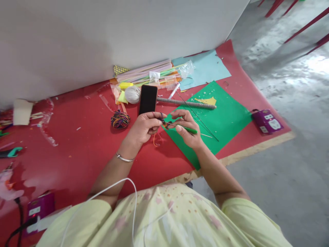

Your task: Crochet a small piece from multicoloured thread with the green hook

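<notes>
Small piece: a dark, multicoloured bit (164,122) pinched between the two hands, above the near edge of the green sheet (226,116) — too small to tell what it is.
Green stick: a thin green stick (190,130) runs from the small piece across the right hand and out to its right.
Left hand: the left hand (145,127) is curled, thumb and forefinger closed on the small piece; a silver bangle (124,158) sits on the wrist.
Right hand: the right hand (186,128) grips the green stick, fingertips meeting the left hand's at the small piece.
Thread: an orange loop of thread (157,140) hangs just under the hands, over the red mat (84,144).
Phone: a black phone (148,99) lies just beyond the left hand, screen dark.
Yarn: a white ball of yarn (132,94) touches the phone's left side; a ball of mixed-colour thread (120,120) lies to the left of the left hand.
Rod: a grey rod (187,103) reaches from the phone onto the green sheet, with thin dark wires (197,117) crossing it.
Further back: a bundle of pastel straws (146,73) and a pale blue sheet (205,68) against the white wall (102,34).
Edges: a purple socket block (267,121) at the mat's right end — another purple socket block (38,209) near left.
</notes>
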`<control>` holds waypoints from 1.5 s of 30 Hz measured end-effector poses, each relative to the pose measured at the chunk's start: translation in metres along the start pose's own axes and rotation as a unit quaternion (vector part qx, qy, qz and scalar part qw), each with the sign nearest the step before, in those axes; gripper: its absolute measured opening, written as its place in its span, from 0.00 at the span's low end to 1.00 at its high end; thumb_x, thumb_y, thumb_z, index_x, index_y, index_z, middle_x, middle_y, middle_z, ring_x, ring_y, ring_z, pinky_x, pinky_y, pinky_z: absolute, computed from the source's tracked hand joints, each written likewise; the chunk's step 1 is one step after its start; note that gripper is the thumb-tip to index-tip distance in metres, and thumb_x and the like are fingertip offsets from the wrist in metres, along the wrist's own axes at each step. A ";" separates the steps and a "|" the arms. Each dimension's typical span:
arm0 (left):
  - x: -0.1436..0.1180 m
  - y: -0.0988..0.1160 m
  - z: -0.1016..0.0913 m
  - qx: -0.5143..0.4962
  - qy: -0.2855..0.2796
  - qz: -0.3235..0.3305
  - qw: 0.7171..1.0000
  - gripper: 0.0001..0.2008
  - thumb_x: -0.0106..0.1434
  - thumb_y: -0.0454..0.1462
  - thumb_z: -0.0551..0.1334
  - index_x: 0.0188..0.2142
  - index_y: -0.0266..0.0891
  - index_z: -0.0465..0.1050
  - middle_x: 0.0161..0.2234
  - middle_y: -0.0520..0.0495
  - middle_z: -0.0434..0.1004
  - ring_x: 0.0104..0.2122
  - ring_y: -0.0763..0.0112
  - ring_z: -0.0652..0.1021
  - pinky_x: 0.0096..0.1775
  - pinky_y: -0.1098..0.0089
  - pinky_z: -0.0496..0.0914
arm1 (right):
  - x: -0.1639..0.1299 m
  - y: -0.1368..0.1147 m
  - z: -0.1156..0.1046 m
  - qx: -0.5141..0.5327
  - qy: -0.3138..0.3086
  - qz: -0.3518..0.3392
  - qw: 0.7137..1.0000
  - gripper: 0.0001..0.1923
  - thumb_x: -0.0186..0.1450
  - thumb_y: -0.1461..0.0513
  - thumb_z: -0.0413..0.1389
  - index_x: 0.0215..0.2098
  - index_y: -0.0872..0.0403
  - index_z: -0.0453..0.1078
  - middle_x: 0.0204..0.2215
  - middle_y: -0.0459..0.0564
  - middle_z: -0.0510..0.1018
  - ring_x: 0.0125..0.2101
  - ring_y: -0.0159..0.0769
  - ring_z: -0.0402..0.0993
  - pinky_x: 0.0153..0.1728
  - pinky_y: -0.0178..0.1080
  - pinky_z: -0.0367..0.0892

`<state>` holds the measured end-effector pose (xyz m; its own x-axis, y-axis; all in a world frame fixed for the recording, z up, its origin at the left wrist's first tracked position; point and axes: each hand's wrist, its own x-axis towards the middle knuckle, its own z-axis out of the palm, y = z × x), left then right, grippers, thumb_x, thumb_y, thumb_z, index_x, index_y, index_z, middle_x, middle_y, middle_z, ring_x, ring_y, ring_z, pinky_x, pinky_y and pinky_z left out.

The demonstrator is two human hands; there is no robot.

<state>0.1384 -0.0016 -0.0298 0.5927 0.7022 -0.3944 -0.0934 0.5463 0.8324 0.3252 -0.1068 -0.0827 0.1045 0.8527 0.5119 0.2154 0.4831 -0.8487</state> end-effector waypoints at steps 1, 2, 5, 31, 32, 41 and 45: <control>0.000 0.000 0.001 -0.001 -0.003 -0.002 1.000 0.15 0.44 0.32 0.74 0.35 0.34 0.84 0.18 0.55 0.69 0.16 0.83 0.60 0.20 0.76 0.46 | 0.000 0.001 0.002 0.016 0.002 0.017 1.000 0.11 0.75 0.54 0.59 0.48 0.39 0.86 0.57 0.50 0.77 0.55 0.45 0.76 0.55 0.53 0.78; 0.000 -0.001 0.002 -0.005 -0.005 -0.004 1.000 0.15 0.43 0.32 0.74 0.35 0.34 0.84 0.19 0.54 0.71 0.16 0.83 0.61 0.20 0.76 0.47 | 0.000 0.002 0.004 0.034 0.007 0.034 0.999 0.12 0.75 0.52 0.59 0.46 0.40 0.86 0.56 0.50 0.77 0.55 0.45 0.76 0.58 0.54 0.77; -0.001 -0.005 0.008 -0.026 0.002 0.011 1.000 0.16 0.44 0.32 0.75 0.36 0.35 0.84 0.22 0.52 0.76 0.17 0.84 0.62 0.20 0.76 0.49 | -0.001 0.008 0.013 0.106 0.043 0.079 0.990 0.15 0.75 0.48 0.58 0.40 0.41 0.87 0.56 0.50 0.78 0.54 0.44 0.76 0.58 0.53 0.77; 0.002 -0.037 0.053 0.038 0.149 0.212 0.965 0.16 0.52 0.33 0.75 0.43 0.40 0.87 0.35 0.50 0.84 0.34 0.73 0.79 0.38 0.73 0.73 | 0.003 -0.001 0.031 0.015 0.209 0.077 0.975 0.21 0.76 0.48 0.56 0.31 0.50 0.79 0.49 0.52 0.78 0.50 0.41 0.76 0.53 0.48 0.77; 0.003 -0.040 0.053 0.061 0.162 0.231 0.958 0.16 0.54 0.34 0.75 0.44 0.40 0.87 0.37 0.49 0.84 0.36 0.72 0.80 0.40 0.73 0.74 | 0.003 0.000 0.034 0.022 0.231 0.085 0.969 0.21 0.76 0.49 0.56 0.32 0.50 0.79 0.49 0.53 0.77 0.49 0.41 0.76 0.49 0.46 0.77; 0.003 -0.026 0.064 -0.115 0.067 0.084 0.988 0.17 0.47 0.33 0.75 0.40 0.36 0.84 0.27 0.55 0.77 0.16 0.87 0.60 0.20 0.77 0.49 | -0.003 0.007 0.037 0.010 0.244 0.048 0.969 0.24 0.77 0.45 0.51 0.34 0.49 0.77 0.57 0.53 0.72 0.53 0.42 0.75 0.60 0.52 0.76; 0.000 -0.009 0.044 -0.097 0.013 0.030 0.995 0.17 0.45 0.31 0.74 0.38 0.35 0.84 0.20 0.58 0.70 0.16 0.87 0.57 0.20 0.77 0.47 | -0.001 0.003 0.024 -0.011 0.181 0.012 0.983 0.22 0.77 0.46 0.51 0.36 0.47 0.79 0.55 0.52 0.72 0.52 0.43 0.76 0.59 0.55 0.76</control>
<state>0.1748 -0.0264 -0.0201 0.5605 0.7469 -0.3576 -0.2827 0.5785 0.7652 0.3029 -0.1018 -0.0891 0.4483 0.7343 0.5098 0.2300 0.4563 -0.8596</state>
